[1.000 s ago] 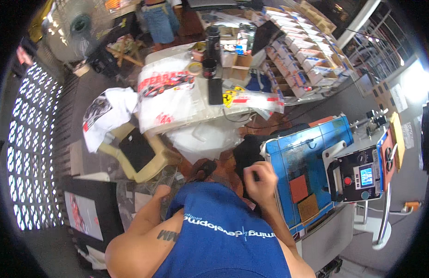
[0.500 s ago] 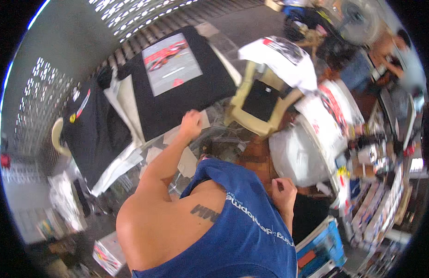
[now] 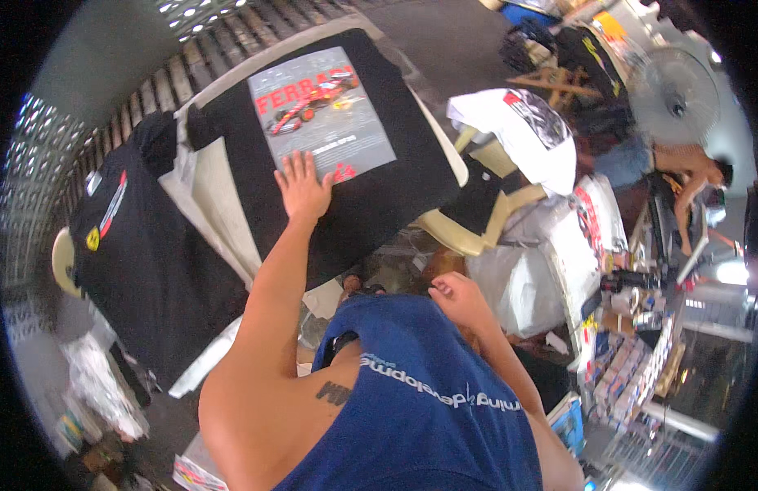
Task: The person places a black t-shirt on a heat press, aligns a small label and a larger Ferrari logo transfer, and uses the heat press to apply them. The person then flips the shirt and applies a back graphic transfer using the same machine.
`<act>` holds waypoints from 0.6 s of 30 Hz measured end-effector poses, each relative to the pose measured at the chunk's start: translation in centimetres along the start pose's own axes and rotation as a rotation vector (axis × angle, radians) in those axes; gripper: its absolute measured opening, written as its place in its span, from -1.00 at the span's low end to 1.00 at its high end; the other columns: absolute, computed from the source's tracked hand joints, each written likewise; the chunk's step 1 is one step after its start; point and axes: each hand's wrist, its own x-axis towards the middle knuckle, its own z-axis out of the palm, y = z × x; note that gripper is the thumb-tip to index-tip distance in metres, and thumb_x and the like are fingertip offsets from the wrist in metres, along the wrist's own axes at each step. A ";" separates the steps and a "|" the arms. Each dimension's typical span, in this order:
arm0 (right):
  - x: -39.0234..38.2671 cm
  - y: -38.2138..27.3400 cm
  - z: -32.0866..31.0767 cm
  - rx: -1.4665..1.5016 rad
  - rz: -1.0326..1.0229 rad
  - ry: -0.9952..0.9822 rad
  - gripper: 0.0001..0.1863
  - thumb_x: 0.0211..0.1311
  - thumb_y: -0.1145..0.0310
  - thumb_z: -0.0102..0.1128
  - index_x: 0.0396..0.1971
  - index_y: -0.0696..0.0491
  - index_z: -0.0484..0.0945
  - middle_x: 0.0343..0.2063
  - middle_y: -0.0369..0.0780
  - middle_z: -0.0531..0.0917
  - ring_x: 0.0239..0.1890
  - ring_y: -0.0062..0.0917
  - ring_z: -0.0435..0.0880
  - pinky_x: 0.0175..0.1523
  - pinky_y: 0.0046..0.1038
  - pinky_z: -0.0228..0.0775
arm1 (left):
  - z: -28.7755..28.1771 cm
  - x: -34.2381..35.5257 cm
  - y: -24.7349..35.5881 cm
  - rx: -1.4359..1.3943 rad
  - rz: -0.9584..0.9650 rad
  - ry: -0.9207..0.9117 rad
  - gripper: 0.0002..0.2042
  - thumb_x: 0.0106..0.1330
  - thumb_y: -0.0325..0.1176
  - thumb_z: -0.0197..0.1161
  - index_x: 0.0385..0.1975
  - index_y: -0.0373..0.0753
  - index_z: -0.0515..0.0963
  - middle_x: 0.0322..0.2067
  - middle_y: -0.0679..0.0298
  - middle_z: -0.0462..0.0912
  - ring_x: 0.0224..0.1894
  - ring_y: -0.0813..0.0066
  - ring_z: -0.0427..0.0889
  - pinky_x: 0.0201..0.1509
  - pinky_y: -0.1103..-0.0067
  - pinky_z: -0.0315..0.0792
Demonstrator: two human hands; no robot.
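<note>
While our left hand point(image 3: 301, 190) lies flat, fingers spread, on the grey print point(image 3: 321, 114) of the black T-shirt point(image 3: 379, 188) covering the table, any sideways drag could wrinkle it.

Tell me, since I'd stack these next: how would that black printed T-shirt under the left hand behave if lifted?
Likely floppy: the black T-shirt lies flat like cloth. Its printed panel may be slightly stiffer. Probably light; the left hand rests on it open.
</note>
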 end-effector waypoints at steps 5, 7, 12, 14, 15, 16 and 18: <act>-2.2 11.0 2.9 -0.068 0.452 -0.033 -0.60 0.26 0.03 0.37 -0.17 0.09 0.74 -0.21 -0.04 0.79 -0.15 -0.15 0.79 0.02 -0.21 0.63 | -1.0 0.1 0.3 0.001 0.066 0.037 -0.24 0.52 0.19 0.03 0.51 -0.28 0.28 0.56 -0.03 0.17 0.62 -0.09 0.04 0.60 -0.13 -0.07; -6.9 17.1 4.5 -0.093 0.713 0.060 -0.57 0.24 -0.03 0.33 -0.18 0.06 0.77 -0.20 -0.04 0.80 -0.12 -0.10 0.79 0.03 -0.17 0.63 | -1.0 -0.5 0.5 0.021 0.064 0.011 -0.25 0.54 0.19 0.00 0.54 -0.24 0.22 0.57 -0.03 0.14 0.63 -0.10 0.02 0.60 -0.13 -0.08; -19.3 26.7 12.4 -0.003 1.244 0.118 -0.61 0.12 0.06 0.26 -0.26 0.04 0.82 -0.19 0.01 0.81 -0.04 -0.04 0.79 0.14 -0.12 0.61 | -0.5 -2.2 0.3 0.117 0.059 -0.062 -0.23 0.58 0.21 -0.06 0.61 -0.18 0.08 0.63 0.01 -0.01 0.65 -0.09 -0.07 0.62 -0.13 -0.13; -22.1 26.6 16.1 -0.466 0.792 -0.235 -0.63 0.09 0.12 0.25 -0.25 0.07 0.82 -0.14 0.02 0.80 -0.01 -0.06 0.79 0.15 -0.11 0.60 | -0.3 -2.4 0.0 0.101 0.071 -0.058 -0.23 0.58 0.21 -0.07 0.61 -0.18 0.06 0.63 0.02 -0.02 0.66 -0.07 -0.09 0.62 -0.12 -0.13; -22.4 26.0 17.8 -0.286 0.926 -0.012 -0.65 0.11 0.15 0.26 -0.26 0.07 0.81 -0.16 0.02 0.80 -0.04 -0.06 0.79 0.12 -0.11 0.61 | -0.1 -2.4 -0.1 0.119 0.049 -0.096 -0.22 0.58 0.22 -0.08 0.62 -0.17 0.06 0.63 0.02 -0.03 0.66 -0.07 -0.10 0.62 -0.12 -0.13; -22.7 24.5 19.5 -0.112 1.115 0.147 -0.68 0.12 0.18 0.26 -0.28 0.08 0.81 -0.18 0.02 0.80 -0.06 -0.05 0.79 0.10 -0.11 0.61 | 0.0 -2.4 -0.2 0.103 0.060 -0.070 -0.23 0.58 0.22 -0.08 0.62 -0.17 0.06 0.63 0.02 -0.04 0.66 -0.06 -0.11 0.62 -0.12 -0.13; -22.6 21.8 20.7 0.145 1.246 0.357 -0.71 0.15 0.21 0.27 -0.29 0.09 0.80 -0.20 0.02 0.80 -0.08 -0.03 0.79 0.06 -0.10 0.61 | 0.4 -2.4 -0.3 0.101 0.059 -0.072 -0.23 0.59 0.22 -0.09 0.62 -0.16 0.06 0.64 0.03 -0.05 0.67 -0.04 -0.12 0.62 -0.11 -0.14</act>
